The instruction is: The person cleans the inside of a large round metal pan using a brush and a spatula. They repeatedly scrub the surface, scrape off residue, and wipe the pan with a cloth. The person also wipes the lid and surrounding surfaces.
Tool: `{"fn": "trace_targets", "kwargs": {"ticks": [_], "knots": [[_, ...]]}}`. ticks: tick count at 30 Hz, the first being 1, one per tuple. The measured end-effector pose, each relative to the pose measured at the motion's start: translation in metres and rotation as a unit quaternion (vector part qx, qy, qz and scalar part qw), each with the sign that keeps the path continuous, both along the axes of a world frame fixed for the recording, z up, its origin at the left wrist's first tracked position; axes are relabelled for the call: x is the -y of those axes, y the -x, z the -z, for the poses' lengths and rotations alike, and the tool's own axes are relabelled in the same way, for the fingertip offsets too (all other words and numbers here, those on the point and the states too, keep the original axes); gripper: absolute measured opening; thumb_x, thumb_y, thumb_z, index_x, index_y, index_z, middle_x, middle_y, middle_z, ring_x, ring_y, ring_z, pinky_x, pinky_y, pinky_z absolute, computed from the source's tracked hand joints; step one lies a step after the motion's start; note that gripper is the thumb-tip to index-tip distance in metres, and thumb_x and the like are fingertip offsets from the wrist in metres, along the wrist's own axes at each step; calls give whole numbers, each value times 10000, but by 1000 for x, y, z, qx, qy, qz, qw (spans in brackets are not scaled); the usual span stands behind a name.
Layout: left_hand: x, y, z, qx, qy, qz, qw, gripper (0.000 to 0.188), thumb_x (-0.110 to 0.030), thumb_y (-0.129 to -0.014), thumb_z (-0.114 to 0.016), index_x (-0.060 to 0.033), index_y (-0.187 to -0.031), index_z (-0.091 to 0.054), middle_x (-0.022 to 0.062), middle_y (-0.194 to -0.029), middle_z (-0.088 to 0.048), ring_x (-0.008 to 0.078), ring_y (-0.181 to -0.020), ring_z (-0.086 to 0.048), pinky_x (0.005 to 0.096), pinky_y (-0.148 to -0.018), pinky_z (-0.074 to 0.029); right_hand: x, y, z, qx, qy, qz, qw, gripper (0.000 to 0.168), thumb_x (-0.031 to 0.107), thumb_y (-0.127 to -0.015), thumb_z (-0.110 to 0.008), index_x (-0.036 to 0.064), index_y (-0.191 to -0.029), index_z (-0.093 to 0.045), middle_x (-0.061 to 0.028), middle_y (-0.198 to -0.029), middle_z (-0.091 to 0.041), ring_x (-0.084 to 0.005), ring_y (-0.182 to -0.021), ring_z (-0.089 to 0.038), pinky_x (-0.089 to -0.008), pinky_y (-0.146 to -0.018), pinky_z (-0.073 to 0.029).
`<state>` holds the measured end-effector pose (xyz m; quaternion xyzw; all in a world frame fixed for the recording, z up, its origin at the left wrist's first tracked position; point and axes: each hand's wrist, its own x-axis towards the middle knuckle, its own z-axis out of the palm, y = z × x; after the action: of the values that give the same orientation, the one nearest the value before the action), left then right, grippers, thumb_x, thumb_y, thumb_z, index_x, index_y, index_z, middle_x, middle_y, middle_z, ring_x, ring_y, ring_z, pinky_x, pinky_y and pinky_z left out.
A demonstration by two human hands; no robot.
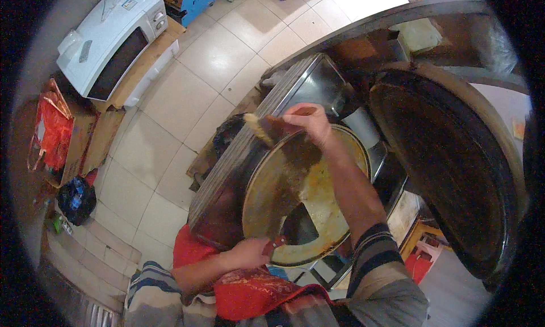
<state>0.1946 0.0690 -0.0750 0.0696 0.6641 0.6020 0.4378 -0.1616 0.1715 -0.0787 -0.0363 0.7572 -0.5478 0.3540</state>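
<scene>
My right hand (310, 120) grips a flat brush (272, 129) with pale bristles and a brown handle, blurred, over the far left rim of a round pan. Across the pan spreads a large, thin yellow flatbread (328, 190), with a darker brown area towards its far left side. At the near edge, my left hand (251, 253) is closed around a riveted reddish-brown handle (277, 242). A dark wedge shape (300, 225) extends from that handle over the flatbread; it looks like a wide blade, partly blurred.
A large dark round lid (443, 169) stands raised at the right. Beyond the pan sits a shiny metal container (319, 88). At the left are a white microwave oven (115, 37), a cardboard box (81, 144) and a black plastic bag (76, 200) beyond the tiled floor (170, 110).
</scene>
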Motion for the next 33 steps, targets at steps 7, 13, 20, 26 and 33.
{"fn": "trace_targets", "kwargs": {"ticks": [7, 13, 20, 26, 33], "knots": [[17, -3, -17, 10, 49, -24, 998, 304, -217, -717, -640, 0, -915, -561, 235, -866, -620, 407, -858, -607, 470, -744, -473, 3, -46, -53, 110, 198, 79, 971, 109, 107, -819, -651, 20, -881, -628, -180, -935, -658, -230, -690, -638, -334, -600, -529], [6, -35, 2, -60, 60, -116, 990, 328, -215, -688, -667, 11, -896, -551, 230, -876, -624, 395, -860, -611, 445, -743, -481, -98, -109, -87, 117, 336, 213, 910, 147, 227, -851, -634, 95, -915, -628, -150, -1080, -625, -258, -790, -608, -395, -664, -511], [-27, -69, 1, -71, -11, -201, 977, 281, -173, -694, -658, -3, -875, -527, 142, -794, -604, 277, -767, -608, 384, -699, -478, -171, -260, -143, 86, 483, 366, 791, 289, 363, -895, -570, 108, -759, -577, -52, -838, -613, -238, -681, -561, -378, -619, -469], [-79, -90, -62, -57, 22, -94, 994, 245, -149, -684, -632, -35, -883, -547, 45, -754, -562, 170, -707, -535, 331, -684, -454, -272, -362, -122, 11, 384, 543, 747, 368, 351, -921, -539, 157, -641, -400, 13, -585, -419, -149, -551, -434, -297, -482, -390], [-137, -139, -104, -120, 95, -34, 988, 274, -151, -637, -615, -4, -848, -521, 163, -738, -582, 308, -720, -586, 396, -685, -462, -307, -400, -127, -41, 329, 669, 665, 338, 328, -933, -519, 167, -666, -391, 16, -563, -411, -150, -500, -403, -306, -488, -402]]}}
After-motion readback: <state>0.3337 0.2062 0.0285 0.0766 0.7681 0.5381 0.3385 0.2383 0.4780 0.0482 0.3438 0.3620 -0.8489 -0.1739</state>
